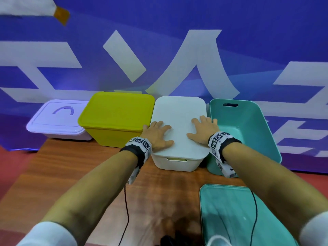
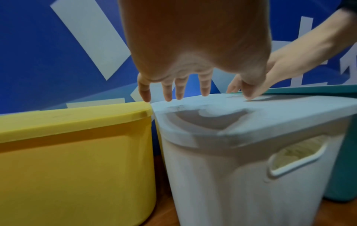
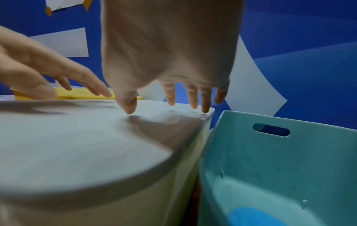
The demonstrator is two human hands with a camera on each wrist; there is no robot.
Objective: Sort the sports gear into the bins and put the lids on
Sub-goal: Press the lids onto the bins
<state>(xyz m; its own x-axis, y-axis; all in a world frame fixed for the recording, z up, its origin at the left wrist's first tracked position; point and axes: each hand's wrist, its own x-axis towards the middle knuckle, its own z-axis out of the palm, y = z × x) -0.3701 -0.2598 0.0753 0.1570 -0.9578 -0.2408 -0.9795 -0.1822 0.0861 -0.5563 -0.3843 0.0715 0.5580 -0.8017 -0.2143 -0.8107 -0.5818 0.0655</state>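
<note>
A white bin stands in the middle of the row with its white lid on top. My left hand lies flat on the lid's left side, fingers spread. My right hand lies flat on its right side. Both hands press with straight fingers. The yellow bin to the left carries its yellow lid. At the right a teal bin stands without a lid; something blue lies on its bottom. The teal lid lies flat on the table near me.
A lidded white box with a curved handle sits at the far left. The bins stand on a wooden table against a blue and white banner. Black cables hang from my wrists across the table.
</note>
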